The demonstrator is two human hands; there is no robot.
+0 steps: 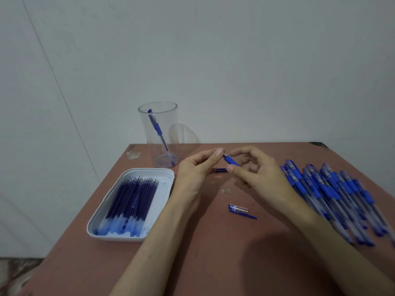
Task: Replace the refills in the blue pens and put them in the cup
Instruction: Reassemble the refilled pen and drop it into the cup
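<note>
left grip (197, 169) pinches a small pale piece between thumb and forefinger, right at the nose of the pen (232, 161). right grip (256, 171) pinches that pen by its blue sleeve. both are above the bench (213, 253), just in front of the cup (167, 120). whether the pale piece is the screw-off nose or the refill's point, i cannot tell.

i judge the step to be opening this pen. to do it well i'd hold the barrel steady in the right, turn only with the left, and pull straight along the pen's axis so nothing bends or springs loose.

refills (130, 199) lie in the white tray (147, 170) at my left. the cap (238, 209) lies nearer me, a leaning pen (157, 130) stands in the cup, and the pile of pens (333, 193) is at my right.
</note>
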